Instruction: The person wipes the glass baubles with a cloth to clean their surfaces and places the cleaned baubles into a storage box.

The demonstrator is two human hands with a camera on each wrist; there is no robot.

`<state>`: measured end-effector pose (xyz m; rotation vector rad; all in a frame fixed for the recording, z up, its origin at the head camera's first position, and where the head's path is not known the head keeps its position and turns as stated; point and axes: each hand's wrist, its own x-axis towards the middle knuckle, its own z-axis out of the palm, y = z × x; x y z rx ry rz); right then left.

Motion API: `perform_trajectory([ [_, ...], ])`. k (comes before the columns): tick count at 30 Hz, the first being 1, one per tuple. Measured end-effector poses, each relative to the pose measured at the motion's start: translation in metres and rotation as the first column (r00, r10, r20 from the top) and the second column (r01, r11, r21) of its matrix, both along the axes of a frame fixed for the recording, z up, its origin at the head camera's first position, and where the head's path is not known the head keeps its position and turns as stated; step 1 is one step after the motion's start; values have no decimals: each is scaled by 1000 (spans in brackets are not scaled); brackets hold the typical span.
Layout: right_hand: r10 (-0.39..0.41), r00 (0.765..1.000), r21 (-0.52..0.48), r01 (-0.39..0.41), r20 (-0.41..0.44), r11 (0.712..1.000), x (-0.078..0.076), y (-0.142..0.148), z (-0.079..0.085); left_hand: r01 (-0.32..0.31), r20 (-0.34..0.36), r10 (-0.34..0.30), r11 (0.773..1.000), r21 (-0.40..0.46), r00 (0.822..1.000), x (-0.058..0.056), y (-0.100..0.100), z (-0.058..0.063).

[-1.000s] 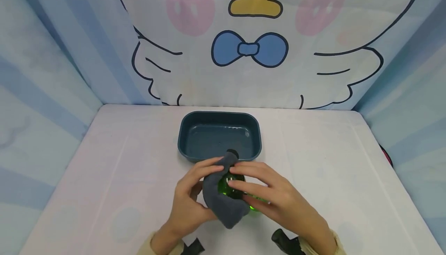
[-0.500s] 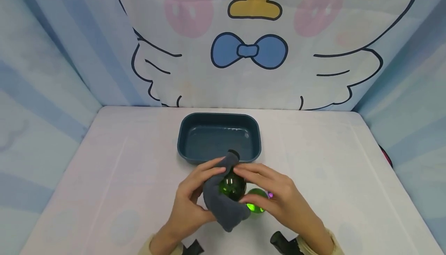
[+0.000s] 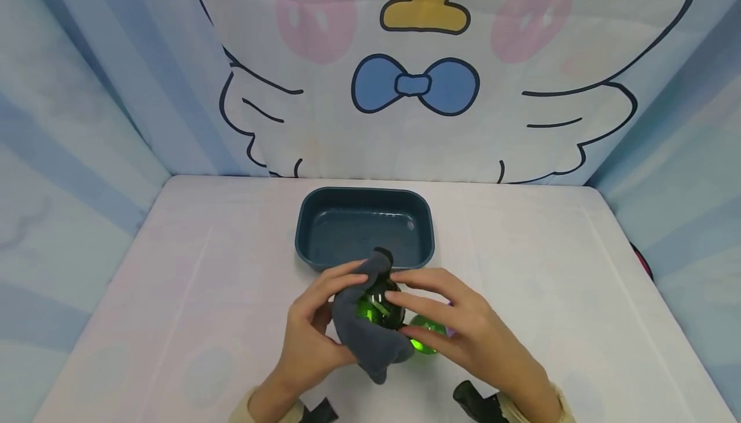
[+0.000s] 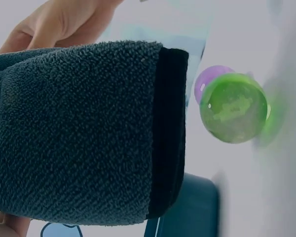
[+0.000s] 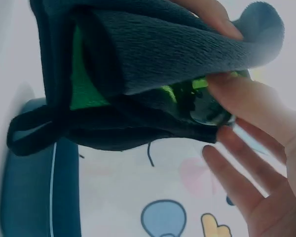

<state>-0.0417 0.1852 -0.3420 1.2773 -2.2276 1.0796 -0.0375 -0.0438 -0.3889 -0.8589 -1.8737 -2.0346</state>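
Observation:
A dark grey towel (image 3: 366, 339) is wrapped around the left side of a clear green ball (image 3: 379, 307), above the table. My left hand (image 3: 315, 326) holds the towel and ball from the left, thumb low and fingers over the top. From the other side, my right hand (image 3: 466, 320) pinches the ball's bare side between thumb and fingertips. Seen from the right wrist, the towel (image 5: 172, 59) folds over the ball (image 5: 207, 106), with a hanging loop (image 5: 27, 131) at its edge. In the left wrist view the towel hides the ball and most of the left hand.
A dark teal basin (image 3: 365, 233) stands just beyond the hands. Another clear green ball (image 3: 424, 336) rests on the white table, partly behind the right hand, with a purple ball (image 4: 210, 79) beside it. Patterned curtains enclose the back and sides.
The towel and ball have shifted slightly left and turned a little. The right fingers shifted on the ball and spread apart. The second green ball on the table has come into clearer view.

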Motion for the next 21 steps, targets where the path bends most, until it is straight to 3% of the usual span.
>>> perform_trajectory([
  [4,25,997,20,-24,-68,1000,-1,-2,-1,11,18,-11,1000,23,1000,1,0,0],
  [9,-6,999,53,9,-42,999,1,-2,-1,10,32,-11,1000,6,999,2,2,1],
  [15,-77,996,84,73,50,994,4,-1,-3,16,23,-16,1000,3,1000,3,3,1],
  [21,-97,972,-10,102,212,995,4,-4,-9,15,-35,-15,1000,-11,999,1,1,2],
])
